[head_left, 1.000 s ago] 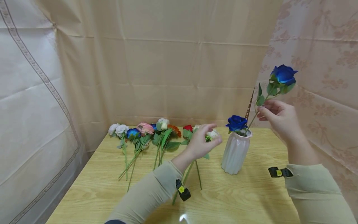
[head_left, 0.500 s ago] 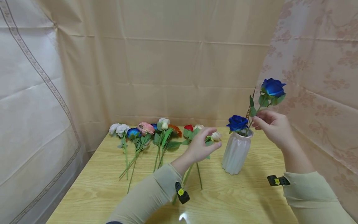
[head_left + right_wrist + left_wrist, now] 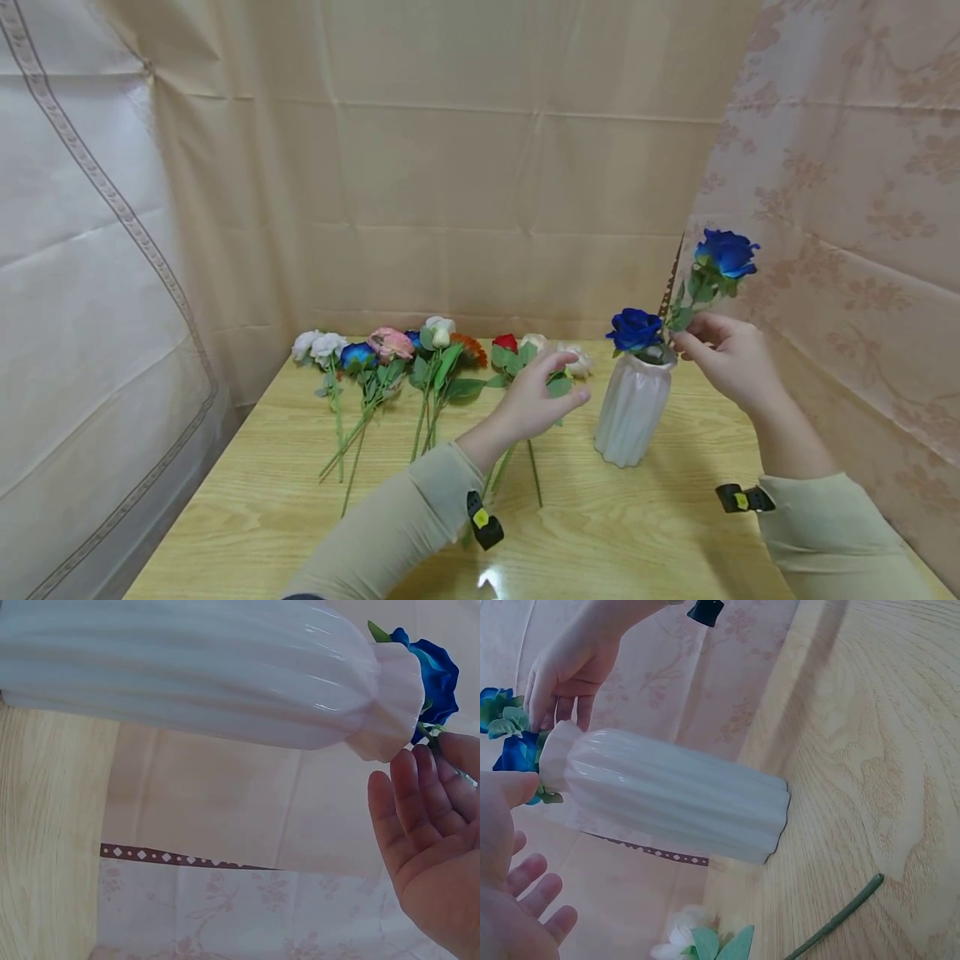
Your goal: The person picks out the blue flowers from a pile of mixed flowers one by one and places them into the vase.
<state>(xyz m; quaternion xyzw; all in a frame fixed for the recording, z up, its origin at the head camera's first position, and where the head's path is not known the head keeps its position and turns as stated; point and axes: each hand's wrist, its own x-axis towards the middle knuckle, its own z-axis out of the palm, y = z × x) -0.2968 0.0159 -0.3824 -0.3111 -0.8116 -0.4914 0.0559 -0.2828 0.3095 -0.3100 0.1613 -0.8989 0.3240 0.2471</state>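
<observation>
My right hand (image 3: 723,358) pinches the stem of a blue rose (image 3: 726,253) right at the mouth of a white ribbed vase (image 3: 633,408). That rose leans to the right, its lower stem hidden inside the vase. Another blue rose (image 3: 634,330) stands in the vase with its bloom just over the rim. In the right wrist view, thumb and fingertips (image 3: 424,754) meet at the stem beside the vase's rim (image 3: 394,705). My left hand (image 3: 532,400) hovers left of the vase, fingers spread and holding nothing; the left wrist view shows its loose fingers (image 3: 536,889) near the vase's neck.
Several artificial flowers lie on the wooden table (image 3: 600,533): white ones (image 3: 318,346), a pink one (image 3: 390,342), an orange one (image 3: 470,350) and a red rose (image 3: 505,342). Beige curtains (image 3: 450,167) hang behind, with patterned cloth (image 3: 862,208) on the right.
My right hand has moved down and left, lowering the blue rose's stem deeper into the vase. The left hand has stayed almost in place.
</observation>
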